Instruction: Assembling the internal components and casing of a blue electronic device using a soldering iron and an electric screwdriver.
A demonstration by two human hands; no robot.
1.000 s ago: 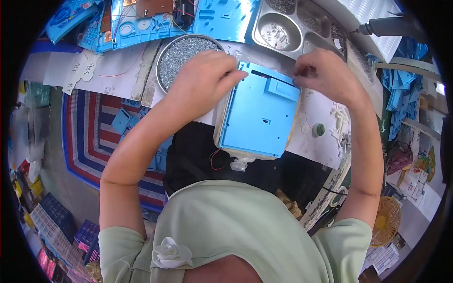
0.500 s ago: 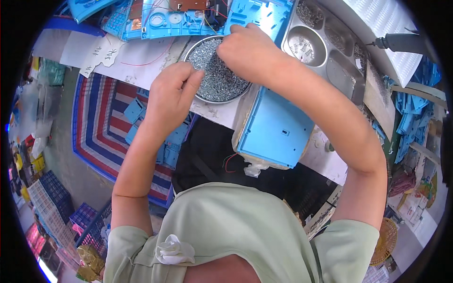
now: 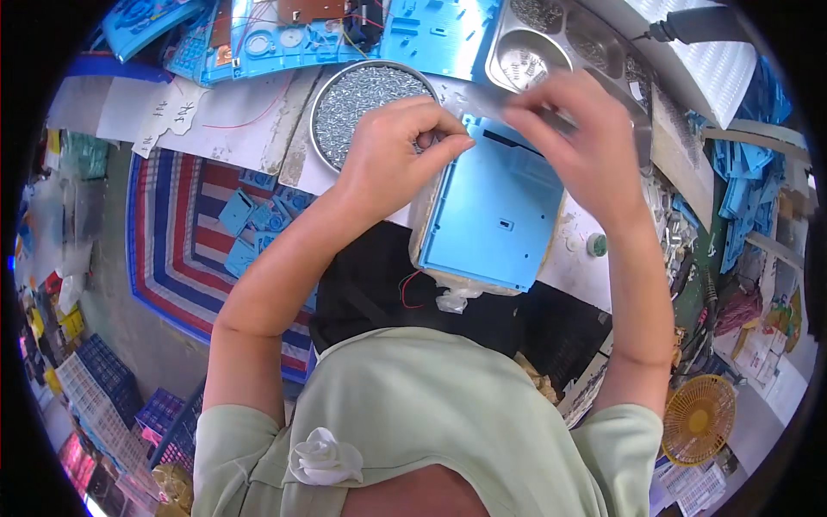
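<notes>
A flat blue plastic panel [image 3: 491,220] lies in front of me on a plastic-wrapped block. Over its far left edge, my left hand [image 3: 401,155] is closed in a pinch of thumb and forefinger; whatever sits in the fingertips is too small to make out. My right hand [image 3: 581,142] hovers above the panel's far right corner, its curled fingers smeared by motion. Just beyond my left hand stands a round metal dish [image 3: 314,129] heaped with small silver screws [image 3: 366,95]. A steel compartment tray [image 3: 564,43] with small metal parts is behind my right hand.
Blue housings with wires and circuit boards [image 3: 284,39] line the far edge. An electric screwdriver [image 3: 698,26] hangs at the upper right. A small green-topped container [image 3: 596,245] sits right of the panel. Left below, a striped bag [image 3: 172,224] holds blue parts.
Both hands have left the screw dish and come to the right over the blue panel. My right hand has travelled farther and is now apart from the left.
</notes>
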